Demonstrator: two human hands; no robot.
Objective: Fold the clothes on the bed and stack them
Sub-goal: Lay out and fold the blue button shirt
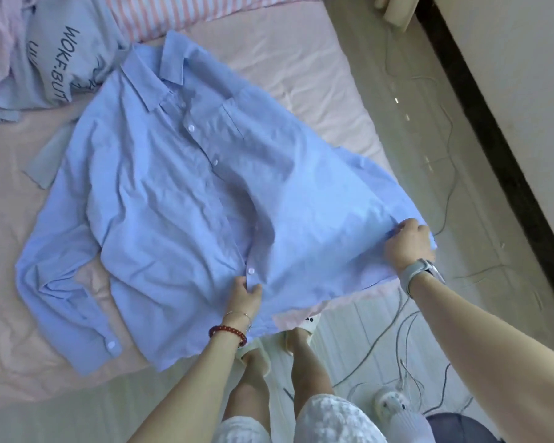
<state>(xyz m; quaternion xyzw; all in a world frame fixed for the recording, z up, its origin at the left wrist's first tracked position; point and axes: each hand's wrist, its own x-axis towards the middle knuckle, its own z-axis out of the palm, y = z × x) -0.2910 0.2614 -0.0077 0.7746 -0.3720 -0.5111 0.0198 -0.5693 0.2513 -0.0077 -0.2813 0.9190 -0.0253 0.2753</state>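
Shirt [179,199]: blue, spread face-up on pink bed [301,68].
Left hand [245,297]: pinched button placket at hem.
Right hand [408,243]: gripped hem corner.

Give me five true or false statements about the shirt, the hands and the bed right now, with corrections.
1. The blue shirt lies collar away from the person. True.
2. The left hand grips the shirt near its bottom button. True.
3. The right hand is bare at the wrist. False: it wears a watch.
4. The bed sheet is green. False: pink.
5. A grey printed garment lies beyond the collar. True.
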